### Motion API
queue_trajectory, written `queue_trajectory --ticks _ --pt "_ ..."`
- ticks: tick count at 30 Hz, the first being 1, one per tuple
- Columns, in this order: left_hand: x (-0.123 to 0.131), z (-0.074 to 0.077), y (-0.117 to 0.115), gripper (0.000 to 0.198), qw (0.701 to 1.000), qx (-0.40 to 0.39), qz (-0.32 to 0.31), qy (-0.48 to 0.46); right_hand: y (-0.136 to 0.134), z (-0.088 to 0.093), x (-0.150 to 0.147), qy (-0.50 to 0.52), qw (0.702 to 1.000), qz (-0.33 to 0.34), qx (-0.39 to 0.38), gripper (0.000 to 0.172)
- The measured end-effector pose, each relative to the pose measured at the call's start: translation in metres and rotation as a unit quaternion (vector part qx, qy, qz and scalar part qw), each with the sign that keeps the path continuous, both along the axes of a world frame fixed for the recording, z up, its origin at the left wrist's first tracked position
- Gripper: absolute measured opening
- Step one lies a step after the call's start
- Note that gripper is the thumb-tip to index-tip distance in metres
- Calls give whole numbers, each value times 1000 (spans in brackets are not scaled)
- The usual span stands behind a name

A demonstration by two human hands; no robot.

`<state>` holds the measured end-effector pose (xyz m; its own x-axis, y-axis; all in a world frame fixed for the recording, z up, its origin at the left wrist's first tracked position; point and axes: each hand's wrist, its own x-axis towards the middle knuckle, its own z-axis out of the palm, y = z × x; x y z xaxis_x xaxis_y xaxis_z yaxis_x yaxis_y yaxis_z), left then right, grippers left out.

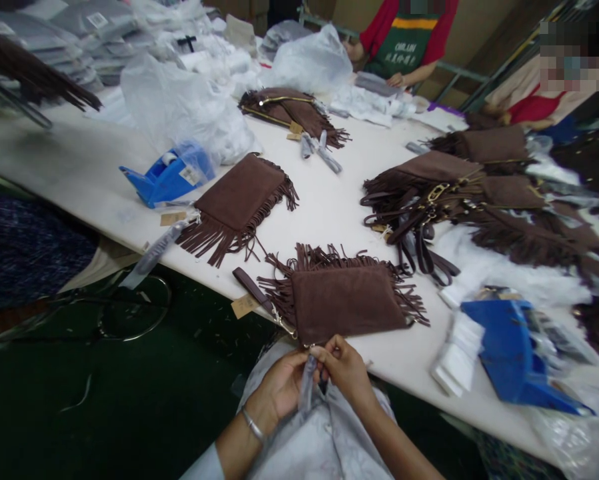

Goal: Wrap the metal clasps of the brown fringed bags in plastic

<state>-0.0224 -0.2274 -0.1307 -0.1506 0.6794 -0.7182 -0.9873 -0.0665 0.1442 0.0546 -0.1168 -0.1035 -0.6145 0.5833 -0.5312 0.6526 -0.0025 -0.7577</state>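
Note:
A brown suede clutch with fringed edges lies flat at the table's front edge, right in front of me. At its near left corner, my left hand and my right hand meet with fingers closed. Between them runs a narrow strap in a clear plastic sleeve, hanging down over my lap. My left hand holds the sleeved strap, and my right thumb and fingers pinch its upper end by the clutch's metal hardware. A dark wrist loop and a tan paper tag lie to the clutch's left.
Another fringed clutch lies left, near a blue tape dispenser. Several brown bags are heaped on the right, beside a second blue dispenser and folded white paper. Plastic bags and co-workers occupy the far side.

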Motion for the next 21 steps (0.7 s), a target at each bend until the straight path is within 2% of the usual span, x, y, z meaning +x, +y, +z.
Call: queue_trajectory --ticks 2,5,10,14,18,21 --pt "-1 -2 1 9 997 41 -20 -55 -6 -8 2 41 996 -50 -68 40" --pt "-3 -2 2 9 997 42 -26 -65 -11 -14 3 78 982 -88 -151 47" --pt "-9 3 0 7 996 22 -49 -76 -13 -18 4 83 958 -82 -263 54" --pt "-14 5 -2 10 994 29 -69 -75 -11 -19 4 55 939 -77 -330 57" --pt "-17 3 -4 11 995 18 -73 -64 -14 -21 5 76 910 -84 -398 57" --pt "-16 1 -5 10 997 21 -76 -26 -17 -21 9 113 911 -101 -383 58"
